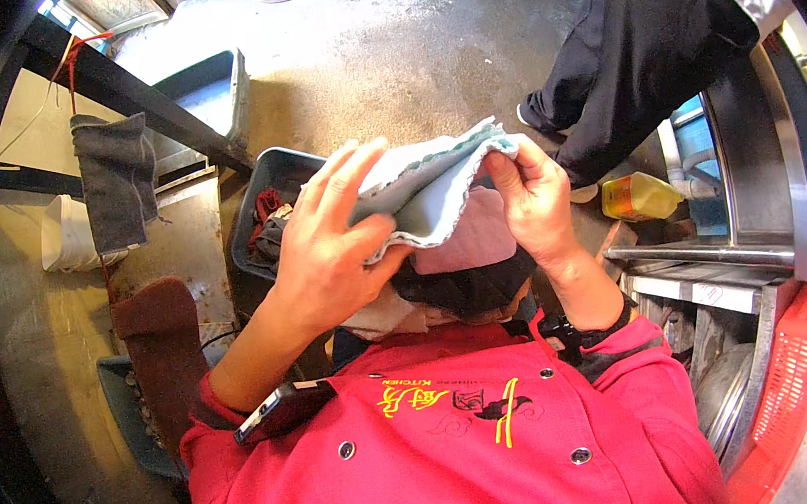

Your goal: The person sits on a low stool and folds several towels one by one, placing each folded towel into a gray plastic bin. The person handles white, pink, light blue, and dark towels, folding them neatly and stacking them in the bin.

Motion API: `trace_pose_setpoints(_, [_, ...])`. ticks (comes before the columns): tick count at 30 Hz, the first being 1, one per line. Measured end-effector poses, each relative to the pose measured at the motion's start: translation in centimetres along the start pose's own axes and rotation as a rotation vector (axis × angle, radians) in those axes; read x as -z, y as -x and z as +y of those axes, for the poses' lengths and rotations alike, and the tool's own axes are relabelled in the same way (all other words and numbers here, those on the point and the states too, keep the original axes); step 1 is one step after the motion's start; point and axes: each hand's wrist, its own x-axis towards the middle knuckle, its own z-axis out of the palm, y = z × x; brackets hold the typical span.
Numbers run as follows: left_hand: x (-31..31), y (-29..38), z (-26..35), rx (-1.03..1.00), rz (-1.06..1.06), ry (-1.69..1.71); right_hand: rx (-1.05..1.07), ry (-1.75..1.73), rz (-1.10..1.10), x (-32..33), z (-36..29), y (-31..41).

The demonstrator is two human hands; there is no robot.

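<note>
A folded pale blue cloth [435, 199] with an overlocked edge is held up before my chest. My right hand [537, 198] pinches its right corner between thumb and fingers. On the other side, my left hand [330, 242] grips the cloth's left edge, its upper fingers raised and spread along the fold. Part of the cloth is hidden behind that hand. Below it, a pink cloth [469, 232] lies over dark fabric [468, 289] in front of my body.
A grey plastic tub [287, 162] holding dark and red cloths stands ahead-left. Grey [119, 181] and brown [158, 312] cloths hang on the left. A person in dark trousers [657, 39] is at the right, near a yellow-liquid jug [638, 197], steel rack [714, 255] and red basket [794, 355].
</note>
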Motion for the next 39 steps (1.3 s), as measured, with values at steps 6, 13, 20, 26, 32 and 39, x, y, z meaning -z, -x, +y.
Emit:
trace_pose_setpoints(6, [2.3,2.0,0.3,0.06,-0.097,0.157,0.11,0.265,-0.115,2.8,-0.3,2.4])
trace_pose_setpoints(13, [-0.5,6.7,0.3,-0.144,-0.313,0.39,0.473,0.415,-0.568,4.0,2.9,8.1])
trace_pose_setpoints(20, [-2.0,9.3,-1.2,0.135,-0.334,0.591,0.455,0.217,-0.644,2.8,4.5,7.6])
trace_pose_setpoints(26, [-4.2,10.0,-3.2,-0.024,-0.299,0.299,0.428,0.195,-0.587,2.5,5.1,7.1])
trace_pose_setpoints(32, [-2.9,5.9,-5.5,0.056,-0.319,0.478,0.304,0.163,-0.604,3.1,3.6,2.8])
trace_pose_setpoints(39, [1.8,-1.8,-5.3,-0.021,-0.125,0.356,0.508,0.187,-0.458,5.5,-1.2,-3.7])
